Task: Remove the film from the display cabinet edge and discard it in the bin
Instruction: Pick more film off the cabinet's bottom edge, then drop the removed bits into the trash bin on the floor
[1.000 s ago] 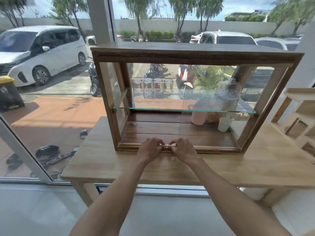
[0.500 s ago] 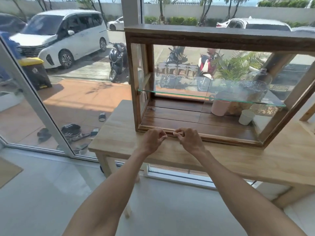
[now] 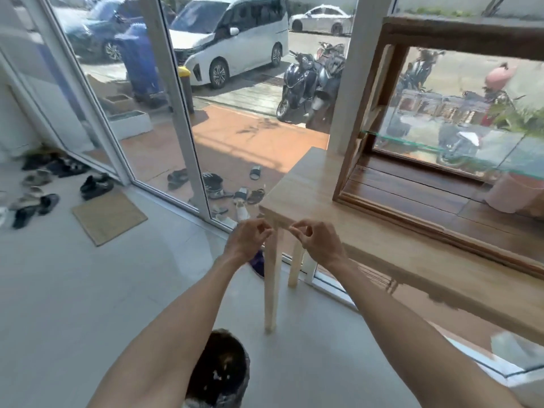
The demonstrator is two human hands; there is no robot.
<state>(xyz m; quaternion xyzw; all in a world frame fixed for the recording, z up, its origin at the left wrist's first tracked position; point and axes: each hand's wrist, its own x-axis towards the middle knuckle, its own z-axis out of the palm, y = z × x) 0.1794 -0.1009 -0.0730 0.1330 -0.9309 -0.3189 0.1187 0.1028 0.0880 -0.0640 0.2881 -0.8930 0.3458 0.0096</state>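
Note:
The wooden display cabinet (image 3: 412, 223) with a glass shelf stands on the light wooden table (image 3: 306, 184) at the right. My left hand (image 3: 247, 240) and my right hand (image 3: 319, 244) are held up side by side in front of the table's near left corner, away from the cabinet. Thumb and fingers of each hand are pinched together. The film between them is thin and clear and barely shows. A round bin (image 3: 217, 369) with a dark liner and some scraps inside stands on the floor below my arms.
Glass doors and window frames (image 3: 185, 113) run along the left and back. A doormat (image 3: 109, 216) and several shoes (image 3: 97, 184) lie on the pale floor at the left. A pink pot (image 3: 512, 192) sits inside the cabinet.
My hands have come off the cabinet's lower front edge and moved left and toward me, still pinched. My view has swung left and down, bringing the bin into sight.

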